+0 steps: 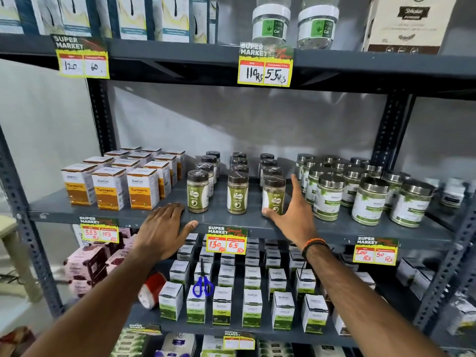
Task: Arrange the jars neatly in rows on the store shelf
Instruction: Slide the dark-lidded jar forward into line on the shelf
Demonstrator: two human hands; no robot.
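While jars [237, 193] stand in three rows on the shelf [128, 215], both hands lie spread. Left hand [164, 231] rests flat on its edge; right hand [296, 215] touches the front right jar [273, 194], gripping nothing.

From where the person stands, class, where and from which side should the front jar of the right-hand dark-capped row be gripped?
Grip the front jar around its labelled body, below the dark cap, coming from the front right. It stands upright at the shelf edge, and the right hand is already open beside it, thumb at its base. Its row blocks access from behind.
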